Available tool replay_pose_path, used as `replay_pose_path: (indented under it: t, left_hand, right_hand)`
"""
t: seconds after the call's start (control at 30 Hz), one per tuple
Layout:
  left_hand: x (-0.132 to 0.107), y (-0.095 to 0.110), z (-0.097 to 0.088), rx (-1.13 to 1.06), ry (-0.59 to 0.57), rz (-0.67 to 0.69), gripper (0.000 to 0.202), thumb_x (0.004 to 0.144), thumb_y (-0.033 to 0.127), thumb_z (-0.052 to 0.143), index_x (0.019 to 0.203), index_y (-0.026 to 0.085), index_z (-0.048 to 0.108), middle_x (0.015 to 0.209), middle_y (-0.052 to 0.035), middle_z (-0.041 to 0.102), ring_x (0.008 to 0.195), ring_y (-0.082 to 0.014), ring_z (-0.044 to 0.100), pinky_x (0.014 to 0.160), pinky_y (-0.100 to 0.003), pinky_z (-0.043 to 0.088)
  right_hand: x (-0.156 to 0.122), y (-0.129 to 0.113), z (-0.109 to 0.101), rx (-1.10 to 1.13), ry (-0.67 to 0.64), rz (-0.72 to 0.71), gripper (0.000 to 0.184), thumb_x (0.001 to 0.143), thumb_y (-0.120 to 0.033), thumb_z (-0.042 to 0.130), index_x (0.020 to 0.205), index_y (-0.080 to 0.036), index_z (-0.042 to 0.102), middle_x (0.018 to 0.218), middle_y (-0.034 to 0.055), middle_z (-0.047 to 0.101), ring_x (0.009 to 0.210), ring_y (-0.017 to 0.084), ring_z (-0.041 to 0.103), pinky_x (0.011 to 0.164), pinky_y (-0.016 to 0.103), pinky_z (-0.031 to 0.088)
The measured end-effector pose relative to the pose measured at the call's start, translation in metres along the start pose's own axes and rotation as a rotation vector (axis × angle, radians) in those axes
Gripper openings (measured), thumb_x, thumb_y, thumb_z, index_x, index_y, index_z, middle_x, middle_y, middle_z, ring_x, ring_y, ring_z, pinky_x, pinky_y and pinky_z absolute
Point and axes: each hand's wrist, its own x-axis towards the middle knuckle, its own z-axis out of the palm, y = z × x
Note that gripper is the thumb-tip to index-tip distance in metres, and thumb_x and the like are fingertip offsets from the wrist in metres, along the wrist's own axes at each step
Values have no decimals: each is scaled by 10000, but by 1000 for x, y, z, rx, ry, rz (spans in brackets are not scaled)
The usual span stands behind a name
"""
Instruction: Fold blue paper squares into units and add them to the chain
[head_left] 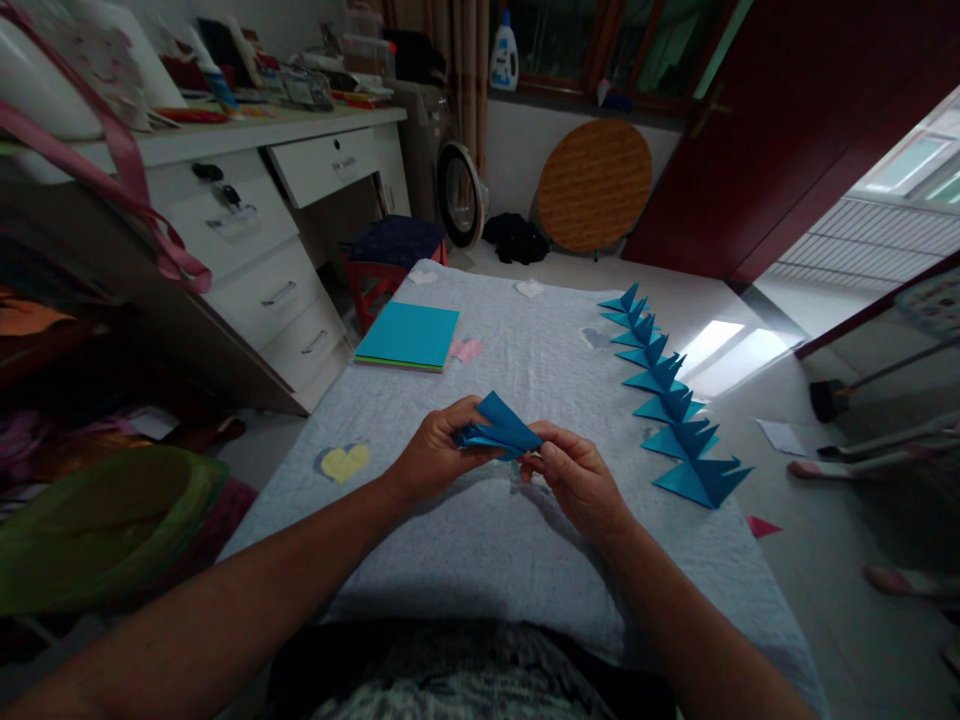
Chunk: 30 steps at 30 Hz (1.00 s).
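A partly folded blue origami crane (501, 430) is held up over the cloth-covered table, between both hands. My left hand (439, 445) is closed on its left side, with the thumb in front and the fingers behind. At its right tip, my right hand (574, 470) pinches the narrow point between thumb and fingers. To the right, several finished blue paper cranes (679, 440) stand in a row along the table's edge. A stack of square paper (409, 337), blue on top, lies at the back left of the table.
The table's pale cloth (525, 340) carries heart patches. A white drawer desk (247, 240) stands at the left, with a stool (394, 245) beside it. Farther back are a washing machine with its door open (459, 195) and a round wooden board (596, 185). A green-lined bin (105, 520) sits at lower left.
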Motion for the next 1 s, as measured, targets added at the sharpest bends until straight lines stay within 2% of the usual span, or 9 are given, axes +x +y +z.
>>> replay_pose_path:
  t: [0.27,0.47,0.7,1.0]
  left_hand:
    - [0,2,0,38,-30,-13,243,795,398,796,735,182,705,803,-11,614,741,-136,595,675,-272,492]
    - [1,1,-2,6,-30,10,188,795,348,801,748,191,708,822,-7,624,752,-133,596,690,-271,489]
    - [0,1,-2,-2,-44,-25,154,799,327,793,780,193,718,820,-10,635,753,-145,608,716,-296,505]
    - [1,1,-2,-68,-131,-48,196,789,358,802,783,184,711,821,-10,618,745,-137,597,706,-278,482]
  right_hand:
    - [1,0,0,-10,8,20,259,867,-480,691,964,-247,748,828,12,630,700,141,564,683,297,494]
    - [1,-2,3,81,27,70,322,784,-523,761,958,-253,750,800,14,652,669,143,569,637,299,512]
    - [2,-4,5,152,11,88,304,768,-515,785,925,-256,755,800,11,668,669,139,579,627,289,513]
    - [-1,0,1,227,-10,164,316,744,-462,829,960,-245,753,802,1,692,658,121,614,631,268,530]
